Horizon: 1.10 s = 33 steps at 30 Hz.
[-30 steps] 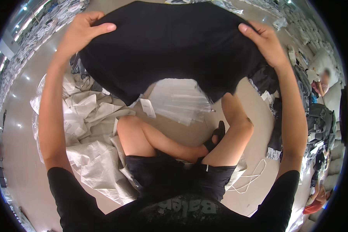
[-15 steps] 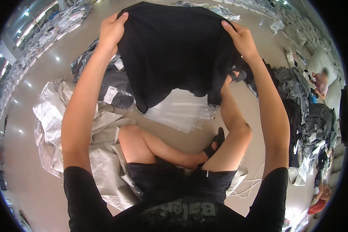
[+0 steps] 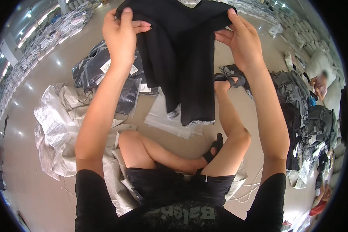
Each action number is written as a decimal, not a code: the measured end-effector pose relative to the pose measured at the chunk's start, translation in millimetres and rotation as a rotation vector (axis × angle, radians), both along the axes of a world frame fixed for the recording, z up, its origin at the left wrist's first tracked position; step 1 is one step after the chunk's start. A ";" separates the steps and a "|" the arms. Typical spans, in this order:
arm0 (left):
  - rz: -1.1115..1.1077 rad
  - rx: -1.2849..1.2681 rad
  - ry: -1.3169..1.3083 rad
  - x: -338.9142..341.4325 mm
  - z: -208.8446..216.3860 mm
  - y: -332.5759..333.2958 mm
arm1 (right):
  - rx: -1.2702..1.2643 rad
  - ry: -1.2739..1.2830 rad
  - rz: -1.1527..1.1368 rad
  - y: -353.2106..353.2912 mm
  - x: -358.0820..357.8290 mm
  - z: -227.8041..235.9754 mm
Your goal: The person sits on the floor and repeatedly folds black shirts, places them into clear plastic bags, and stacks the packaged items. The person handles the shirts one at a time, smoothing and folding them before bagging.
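A black garment [image 3: 178, 50] hangs stretched between my two raised hands; its folds hide whether it is a top or trousers. My left hand [image 3: 121, 40] pinches its upper left edge, thumb on top and fingers curled under the cloth. At the upper right edge, my right hand [image 3: 246, 44] grips it the same way. Two long narrow parts hang down, and grey-and-white patterned cloth shows at their lower ends. Beneath the garment, flat clear plastic bags [image 3: 160, 118] lie on the floor, partly covered from view by it.
Dark clothes packed in clear bags [image 3: 89, 66] lie at the left, above a crumpled beige sack [image 3: 67, 102]. A heap of dark clothes [image 3: 311, 116] spreads along the right, with another person [image 3: 320, 86] beyond. My bent legs [image 3: 170, 152] and sandals frame the floor in front.
The garment has gone from spread wide to hanging narrower and lower, with its patterned ends now showing. My hands have turned, bringing fingers under the cloth.
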<state>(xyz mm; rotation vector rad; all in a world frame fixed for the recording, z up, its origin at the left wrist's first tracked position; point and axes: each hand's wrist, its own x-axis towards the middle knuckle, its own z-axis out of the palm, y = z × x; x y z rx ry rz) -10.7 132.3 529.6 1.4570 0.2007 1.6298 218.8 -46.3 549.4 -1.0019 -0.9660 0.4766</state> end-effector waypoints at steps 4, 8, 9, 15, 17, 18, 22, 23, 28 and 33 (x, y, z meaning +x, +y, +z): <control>0.016 0.102 -0.041 12.6 5.8 -58.1 | 0.161 0.143 0.127 -1.2 -23.8 -5.9; 0.009 0.236 0.006 24.0 -14.2 -81.6 | 0.200 0.157 0.091 -18.5 -92.1 3.6; 0.051 0.305 0.025 30.6 -18.9 -86.1 | 0.215 0.153 0.083 -21.5 -97.2 3.0; -0.038 0.164 -0.187 53.5 -39.1 -88.6 | 0.309 -0.097 0.086 -58.4 -96.9 3.9; -0.181 0.209 -0.310 51.8 -35.1 -107.4 | 0.464 -0.177 0.021 -69.0 -32.2 -24.5; -0.192 0.284 -0.352 54.0 -29.6 -109.2 | 0.587 -0.067 0.044 -58.1 -8.3 -41.0; -0.196 0.231 -0.290 63.5 -5.1 -115.9 | 0.169 0.643 0.170 24.1 -3.3 -138.7; -0.226 0.178 -0.261 65.5 -1.1 -113.9 | 0.064 0.780 0.291 34.3 -9.0 -173.3; -0.369 -0.035 -0.137 125.1 -33.4 -21.1 | -0.257 1.062 0.610 7.6 -8.1 -313.2; -0.341 -0.353 0.217 168.4 -166.0 108.6 | -0.519 1.160 0.424 9.3 -7.1 -380.7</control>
